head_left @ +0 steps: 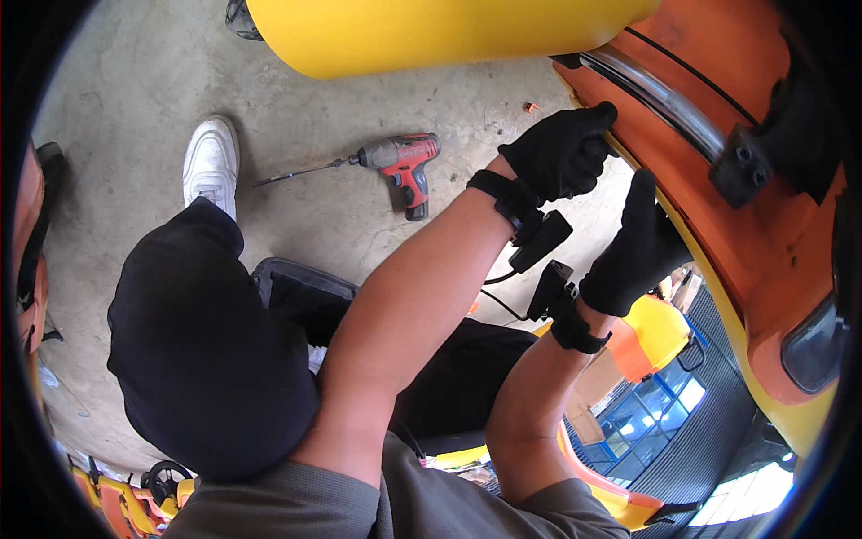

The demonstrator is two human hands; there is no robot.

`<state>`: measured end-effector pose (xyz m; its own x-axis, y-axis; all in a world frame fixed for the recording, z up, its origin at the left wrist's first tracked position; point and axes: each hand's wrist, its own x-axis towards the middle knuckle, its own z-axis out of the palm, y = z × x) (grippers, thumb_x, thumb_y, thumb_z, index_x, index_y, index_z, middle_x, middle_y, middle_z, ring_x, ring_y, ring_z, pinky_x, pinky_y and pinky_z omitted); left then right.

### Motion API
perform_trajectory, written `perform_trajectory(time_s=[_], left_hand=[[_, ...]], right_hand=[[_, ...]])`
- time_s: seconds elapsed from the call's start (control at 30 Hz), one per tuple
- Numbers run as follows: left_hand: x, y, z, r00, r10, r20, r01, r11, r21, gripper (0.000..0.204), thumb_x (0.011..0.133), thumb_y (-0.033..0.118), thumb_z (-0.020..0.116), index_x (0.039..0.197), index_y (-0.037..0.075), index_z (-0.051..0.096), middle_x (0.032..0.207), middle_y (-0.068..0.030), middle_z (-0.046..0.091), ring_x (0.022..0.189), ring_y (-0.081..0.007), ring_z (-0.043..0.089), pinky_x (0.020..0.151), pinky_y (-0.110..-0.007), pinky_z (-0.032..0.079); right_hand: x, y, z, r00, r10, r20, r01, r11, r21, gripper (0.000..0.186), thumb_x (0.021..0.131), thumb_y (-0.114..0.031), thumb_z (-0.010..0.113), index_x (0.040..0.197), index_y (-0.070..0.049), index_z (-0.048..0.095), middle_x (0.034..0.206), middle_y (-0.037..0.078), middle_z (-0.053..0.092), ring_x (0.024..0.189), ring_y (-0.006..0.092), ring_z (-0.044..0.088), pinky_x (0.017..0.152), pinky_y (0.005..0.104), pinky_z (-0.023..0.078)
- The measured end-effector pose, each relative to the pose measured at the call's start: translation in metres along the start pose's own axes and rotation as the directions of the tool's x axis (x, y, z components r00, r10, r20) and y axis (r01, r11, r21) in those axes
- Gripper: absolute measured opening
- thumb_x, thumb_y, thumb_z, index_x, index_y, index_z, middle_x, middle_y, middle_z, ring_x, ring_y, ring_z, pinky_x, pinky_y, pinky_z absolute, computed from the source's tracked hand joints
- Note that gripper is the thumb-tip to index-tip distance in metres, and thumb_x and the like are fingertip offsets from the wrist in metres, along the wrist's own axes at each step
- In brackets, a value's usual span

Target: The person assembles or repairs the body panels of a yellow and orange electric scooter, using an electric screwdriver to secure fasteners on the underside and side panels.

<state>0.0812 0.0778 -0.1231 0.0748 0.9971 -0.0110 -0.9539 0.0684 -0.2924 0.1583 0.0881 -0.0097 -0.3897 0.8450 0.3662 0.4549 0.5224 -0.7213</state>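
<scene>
My left hand (564, 154), in a black glove, is closed at the yellow rim of a large orange plastic body (763, 260); what its curled fingers hold is hidden. Below it to the right, my right hand (636, 247), also gloved, lies against the same rim with fingers stretched upward, some hidden. Just above them a shiny metal bar (654, 94) runs into a black fitting (740, 166) on the orange body. Black strapped devices with a cable sit on both wrists. A red and grey drill (403, 169) with a long bit lies on the concrete floor left of my hands.
A yellow rounded plastic body (449, 27) spans the top. My white shoe (211, 166) rests on the floor (126, 126) at left. More orange and yellow plastic pieces stand at the far left (31, 260) and lower right (651, 328), near cardboard and windows.
</scene>
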Motion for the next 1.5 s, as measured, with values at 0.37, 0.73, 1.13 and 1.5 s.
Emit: perform_trajectory(time_s=[0.37, 0.73, 1.13, 1.5], left_hand=[[0.003, 0.006, -0.003, 0.990, -0.138, 0.028, 0.139, 0.988, -0.072, 0.039, 0.100, 0.047, 0.055, 0.092, 0.009, 0.057, 0.055, 0.0046, 0.039, 0.043, -0.0073, 0.032, 0.040, -0.021, 0.025], [0.003, 0.001, -0.001, 0.998, -0.049, -0.035, 0.048, 0.998, -0.046, 0.037, 0.100, 0.045, 0.056, 0.087, 0.011, 0.058, 0.053, 0.0047, 0.039, 0.041, -0.0086, 0.030, 0.040, -0.022, 0.025], [-0.001, -0.007, 0.008, 0.976, 0.118, -0.183, -0.095, 0.987, 0.126, 0.036, 0.100, 0.044, 0.054, 0.082, 0.014, 0.057, 0.055, 0.0031, 0.052, 0.042, -0.0102, 0.045, 0.038, -0.023, 0.030], [-0.002, 0.001, -0.001, 0.994, 0.031, -0.106, -0.019, 0.993, 0.114, 0.041, 0.099, 0.046, 0.057, 0.071, 0.016, 0.051, 0.050, 0.0052, 0.044, 0.039, -0.0092, 0.036, 0.038, -0.024, 0.025]], right_hand=[[0.002, 0.007, 0.005, 0.997, 0.076, 0.013, -0.074, 0.993, -0.088, 0.051, 0.076, 0.008, 0.080, 0.120, 0.004, 0.055, 0.116, 0.014, 0.063, 0.103, 0.0191, 0.062, 0.093, 0.0330, 0.052], [-0.002, 0.007, 0.001, 0.982, 0.190, 0.008, -0.187, 0.973, -0.134, 0.046, 0.080, -0.002, 0.082, 0.118, 0.004, 0.057, 0.112, 0.013, 0.065, 0.103, 0.0193, 0.062, 0.089, 0.0319, 0.051], [-0.018, 0.007, 0.010, 0.966, 0.235, 0.111, -0.252, 0.952, 0.174, 0.019, 0.091, 0.000, 0.069, 0.108, 0.005, 0.062, 0.093, 0.004, 0.067, 0.081, 0.0093, 0.060, 0.071, 0.0223, 0.046], [-0.006, 0.008, 0.019, 0.976, 0.218, -0.014, -0.218, 0.968, -0.127, 0.022, 0.085, -0.002, 0.076, 0.103, 0.008, 0.068, 0.092, 0.009, 0.072, 0.076, 0.0131, 0.066, 0.069, 0.0258, 0.052]])
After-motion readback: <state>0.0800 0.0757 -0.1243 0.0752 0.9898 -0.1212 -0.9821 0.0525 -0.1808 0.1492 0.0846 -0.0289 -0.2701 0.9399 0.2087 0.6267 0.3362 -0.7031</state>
